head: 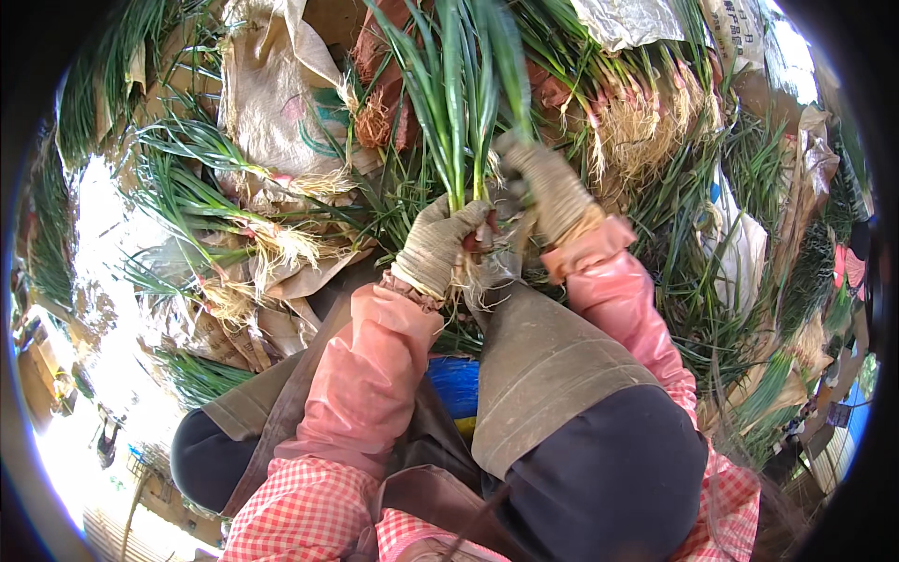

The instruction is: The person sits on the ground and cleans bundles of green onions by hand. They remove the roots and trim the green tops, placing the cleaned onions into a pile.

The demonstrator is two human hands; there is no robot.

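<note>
My left hand point(444, 242), in a knitted work glove, is closed around the lower stems of a small bunch of green onions point(455, 133). Their leaves point away from me, and pale roots hang below the fist. Just to the right, my gloved right hand point(544, 179) is blurred and curled close to the bunch's leaves; whether it grips any of them cannot be told. To the left lie several loose green onions point(263, 235) with roots towards me. A bigger pile of green onions point(646, 112), reddish at the stem bases, lies at the upper right.
A woven sack point(281, 105) lies at the upper left, and a white plastic sheet point(628, 21) covers leaves at the top. Stripped leaves point(702, 190) litter the right side beside a white bag point(741, 253). A blue object point(453, 386) lies between my knees.
</note>
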